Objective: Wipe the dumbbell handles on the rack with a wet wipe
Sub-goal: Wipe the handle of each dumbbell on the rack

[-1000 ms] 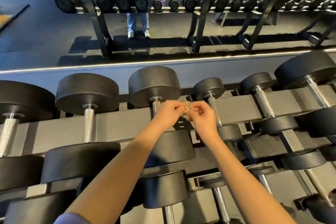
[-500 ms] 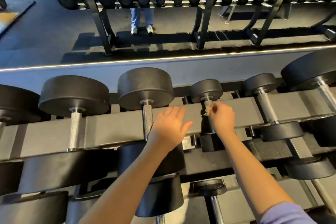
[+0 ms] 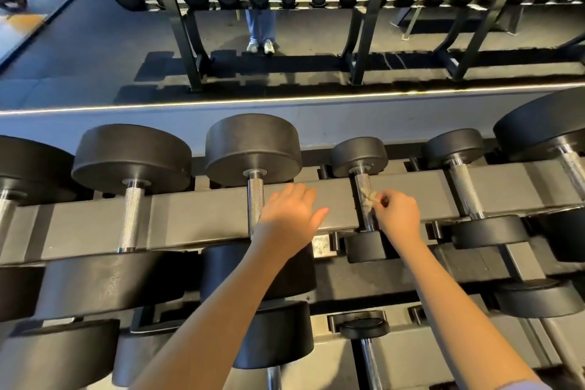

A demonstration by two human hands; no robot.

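1. two hands work over the top rail of the rack. the right hand pinches a small crumpled wet wipe in curled fingertips and presses it to the right side of the small dumbbell's handle.
2. the left hand lies flat on the rail, fingers straight, holding nothing. it sits between that handle and the knurled handle to its left.
3. key relation: the handle's long axis runs away from the person, from near head to far head. the wipe sits about mid-length, so the stroke probably runs along this axis.
4. room: the two heads bound travel, and the rail flanks the handle closely on both sides, so reaching the underside looks tight.
5. the right hand is nearer. the next handle also lies on its side.
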